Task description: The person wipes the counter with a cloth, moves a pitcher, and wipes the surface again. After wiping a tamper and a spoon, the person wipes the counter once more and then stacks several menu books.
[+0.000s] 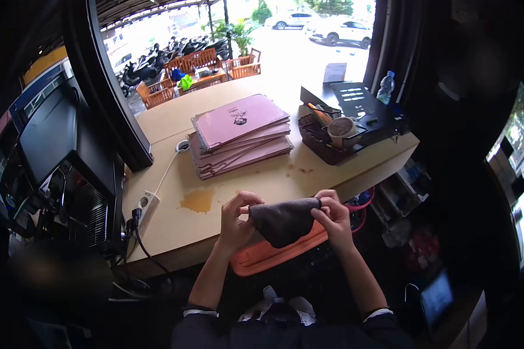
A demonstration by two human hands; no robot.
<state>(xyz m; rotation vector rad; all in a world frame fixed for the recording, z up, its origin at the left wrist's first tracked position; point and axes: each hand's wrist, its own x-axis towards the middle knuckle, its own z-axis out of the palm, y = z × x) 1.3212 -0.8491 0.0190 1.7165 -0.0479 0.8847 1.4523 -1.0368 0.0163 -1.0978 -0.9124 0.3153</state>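
Note:
A dark grey-brown cloth (pixel 286 221) hangs folded between my two hands, above the front edge of the wooden counter. My left hand (pixel 239 218) pinches its left end, and my right hand (pixel 333 216) pinches its right end. Below the cloth is an orange plastic tray or lid (pixel 256 259), partly hidden by it. A brown wet spill (pixel 198 200) lies on the counter, to the left of my left hand. Small brown spots (pixel 300 170) mark the surface farther back. Behind the spill rests a stack of pink menus (pixel 241 122).
At the left stand a monitor (pixel 49 136) and a power strip (pixel 149 208) with cables. A dark basket (pixel 317 136) holding a cup, a black box (pixel 355 99) and a water bottle (pixel 385 87) are at the back right. Crates sit below the counter's right side.

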